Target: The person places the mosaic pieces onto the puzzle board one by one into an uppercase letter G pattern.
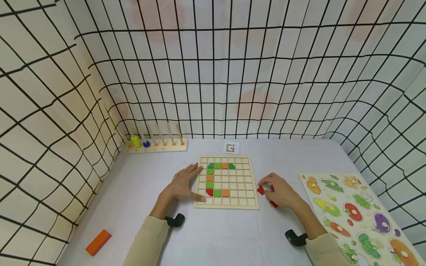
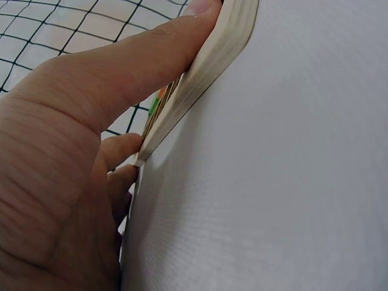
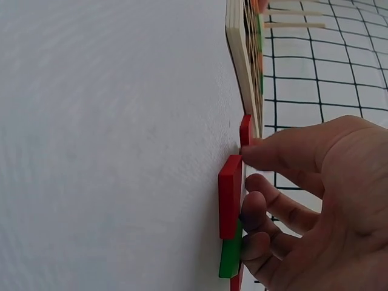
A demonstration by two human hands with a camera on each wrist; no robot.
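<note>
A wooden grid board (image 1: 246,184) lies at the table's centre, with green, orange and red tiles set in a curve on its left half. My left hand (image 1: 194,183) lies flat on the board's left edge, fingers straight; in the left wrist view the thumb (image 2: 151,54) runs along the board's rim (image 2: 206,66). My right hand (image 1: 263,186) is just right of the board, its fingers curled on a red tile (image 1: 260,190) on the table. The right wrist view shows that red tile (image 3: 230,194) under the fingertips (image 3: 254,159), with a green tile (image 3: 230,257) and another red tile (image 3: 245,130) beside it.
A peg rack (image 1: 154,146) with a yellow and a blue ring stands at the back left. A small pattern card (image 1: 231,147) lies behind the board. An orange block (image 1: 98,242) sits near the front left. A vegetable puzzle board (image 1: 359,214) fills the right side. Grid-patterned cloth walls surround the table.
</note>
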